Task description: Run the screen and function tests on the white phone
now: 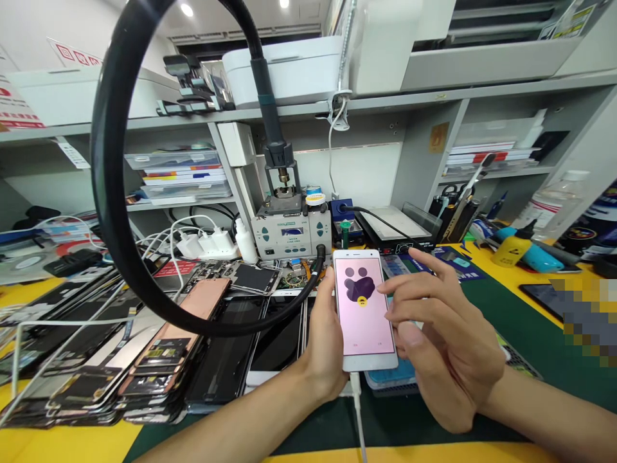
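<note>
A white smartphone [367, 331] is held upright in my left hand [324, 344], the thumb along its left edge. Its lit screen has a pink background with a dark paw shape and a small yellow badge. From its bottom edge a white charging cable [357, 405] runs down toward me. My right hand [443, 334] is beside the phone's right edge, fingers apart and bent, the fingertips close to the screen. Whether they touch it I cannot tell. Below the phone lies a blue plastic case [393, 376], partly hidden by the hands.
Stacks of phone parts [159, 360] and black phones [226, 347] fill the left. A thick black hose [108, 161] arches from the hot-air station [292, 235]. White chargers [212, 243] stand behind. To the right are a yellow bottle [511, 247] and a clear bottle [554, 206].
</note>
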The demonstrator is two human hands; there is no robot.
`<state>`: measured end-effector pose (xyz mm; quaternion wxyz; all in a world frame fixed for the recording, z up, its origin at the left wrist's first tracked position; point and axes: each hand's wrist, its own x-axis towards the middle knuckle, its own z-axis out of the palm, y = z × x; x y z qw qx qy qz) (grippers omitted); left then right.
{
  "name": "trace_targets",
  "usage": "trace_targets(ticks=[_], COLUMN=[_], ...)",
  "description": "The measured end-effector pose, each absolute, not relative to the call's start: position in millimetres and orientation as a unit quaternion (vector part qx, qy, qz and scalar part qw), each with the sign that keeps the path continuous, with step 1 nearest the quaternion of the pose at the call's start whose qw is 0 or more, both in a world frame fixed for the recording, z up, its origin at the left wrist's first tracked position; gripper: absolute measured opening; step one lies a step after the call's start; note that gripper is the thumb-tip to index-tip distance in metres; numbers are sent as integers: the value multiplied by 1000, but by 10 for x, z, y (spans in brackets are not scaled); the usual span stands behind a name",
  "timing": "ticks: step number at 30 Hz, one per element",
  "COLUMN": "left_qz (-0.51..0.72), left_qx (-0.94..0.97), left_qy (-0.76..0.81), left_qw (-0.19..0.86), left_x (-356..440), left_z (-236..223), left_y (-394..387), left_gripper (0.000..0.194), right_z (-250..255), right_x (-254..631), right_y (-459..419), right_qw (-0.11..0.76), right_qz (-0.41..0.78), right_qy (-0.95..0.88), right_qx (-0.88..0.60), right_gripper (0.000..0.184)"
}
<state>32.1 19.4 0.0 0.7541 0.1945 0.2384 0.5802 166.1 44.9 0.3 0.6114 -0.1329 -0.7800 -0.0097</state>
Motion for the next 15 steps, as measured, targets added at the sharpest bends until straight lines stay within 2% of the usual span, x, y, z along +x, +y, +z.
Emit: trace_targets(ticks=[6,10,15], left_qz=[573,581,554], left_qx=[163,142,135], left_qy=[264,258,263], left_qw=[759,759,778], left_x=[277,245,213], left_z=[-7,-20,-17], left_y=[241,290,312], left_gripper=[67,65,76], right_z=[27,76,56], right_x=[1691,1738,1772], right_y=[490,428,346], right_qw=[590,531,474], right_qz=[-15,-18,-13], right_qy=[-801,-847,-880], right_qx=[-104,-33,-19], right_gripper=[13,15,15])
